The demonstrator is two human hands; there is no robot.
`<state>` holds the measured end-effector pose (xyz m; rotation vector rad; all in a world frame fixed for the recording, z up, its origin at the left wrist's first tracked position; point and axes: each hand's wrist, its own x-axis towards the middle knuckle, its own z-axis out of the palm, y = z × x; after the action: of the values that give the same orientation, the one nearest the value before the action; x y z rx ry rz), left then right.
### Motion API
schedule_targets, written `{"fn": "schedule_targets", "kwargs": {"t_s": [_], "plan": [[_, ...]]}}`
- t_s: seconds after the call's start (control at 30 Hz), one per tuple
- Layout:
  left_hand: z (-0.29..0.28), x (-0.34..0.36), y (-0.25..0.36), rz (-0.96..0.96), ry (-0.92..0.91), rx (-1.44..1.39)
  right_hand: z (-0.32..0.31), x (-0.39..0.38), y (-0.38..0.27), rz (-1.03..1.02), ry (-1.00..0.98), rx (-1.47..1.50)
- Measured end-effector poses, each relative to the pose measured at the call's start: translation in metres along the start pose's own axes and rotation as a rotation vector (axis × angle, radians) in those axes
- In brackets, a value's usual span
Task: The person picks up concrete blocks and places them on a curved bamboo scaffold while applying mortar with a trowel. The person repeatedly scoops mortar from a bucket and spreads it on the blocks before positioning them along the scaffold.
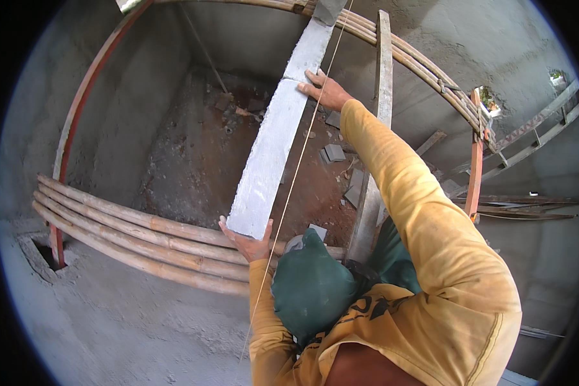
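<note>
A long pale grey, lightweight masonry block (267,151) lies in a row running away from me. My left hand (248,243) cups its near end, thumb on the right side and fingers on the left. My right hand (330,94) reaches over to the far end of this block, its fingers apart and touching the top by the joint with a second pale block (307,48). A thin taut string (300,154) runs close along the row's right side, passing my right hand. A darker grey block (329,11) stands at the far end.
Bamboo poles (141,241) cross at the near left, more bamboo poles (418,58) at the far right. An upright wooden board (384,64), a reddish post (476,161) and a wooden ladder (540,141) stand right. Broken block pieces (333,153) litter the dirt floor (193,167) below.
</note>
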<state>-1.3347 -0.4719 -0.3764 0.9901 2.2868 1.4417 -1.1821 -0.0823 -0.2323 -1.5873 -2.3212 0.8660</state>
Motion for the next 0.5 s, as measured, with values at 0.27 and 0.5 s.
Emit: {"fn": "schedule_targets", "kwargs": {"t_s": [0.27, 0.5], "plan": [[0.0, -0.002, -0.009, -0.083, -0.067, 0.186, 0.005, 0.014, 0.021, -0.144, -0.007, 0.049], [0.003, -0.003, -0.012, -0.1, -0.072, 0.281, 0.015, 0.014, 0.028, -0.092, 0.069, -0.035]]}}
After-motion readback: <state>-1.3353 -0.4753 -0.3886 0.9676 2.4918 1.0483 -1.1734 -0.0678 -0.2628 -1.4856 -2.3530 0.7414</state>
